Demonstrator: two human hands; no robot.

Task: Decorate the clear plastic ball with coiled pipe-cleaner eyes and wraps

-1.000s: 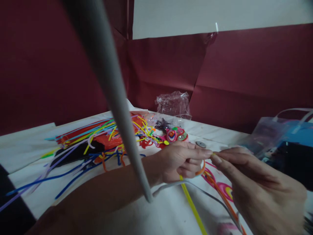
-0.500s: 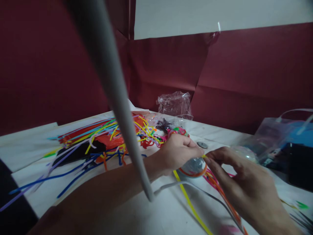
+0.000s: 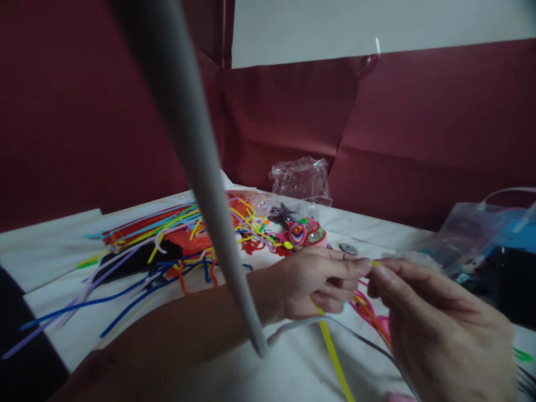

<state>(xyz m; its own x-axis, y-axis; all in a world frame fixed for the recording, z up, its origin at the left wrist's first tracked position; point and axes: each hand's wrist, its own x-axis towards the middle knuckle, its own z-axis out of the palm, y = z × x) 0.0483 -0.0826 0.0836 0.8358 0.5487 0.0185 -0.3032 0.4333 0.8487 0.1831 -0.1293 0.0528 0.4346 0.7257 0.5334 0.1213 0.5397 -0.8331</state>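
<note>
A long yellow pipe cleaner (image 3: 334, 353) runs from under my left hand (image 3: 324, 279) down towards the near edge of the view. My left hand is closed around it, with thumb and forefinger pinched together. At those fingertips, a short yellow end shows, pinched by the thumb and forefinger of my right hand (image 3: 446, 321). Both hands hang over the white table, fingertips touching or nearly so. Just behind my left hand sits a pink decorated ball (image 3: 307, 232) with a coiled eye-like spiral on it. Pink and orange pipe cleaners (image 3: 368, 312) lie between the hands, partly hidden.
Many coloured pipe cleaners (image 3: 167, 234) are heaped on the left over a black item. A crumpled clear bag (image 3: 299, 181) and a grey disc (image 3: 348, 249) lie behind. A translucent bag (image 3: 464, 234) stands right. A blurred grey rod (image 3: 196, 151) crosses the view close up.
Both hands have come up and to the right, and my right hand has turned. A clear ball with an orange ring, seen below my left hand before, is now hidden; the pink ball shows more.
</note>
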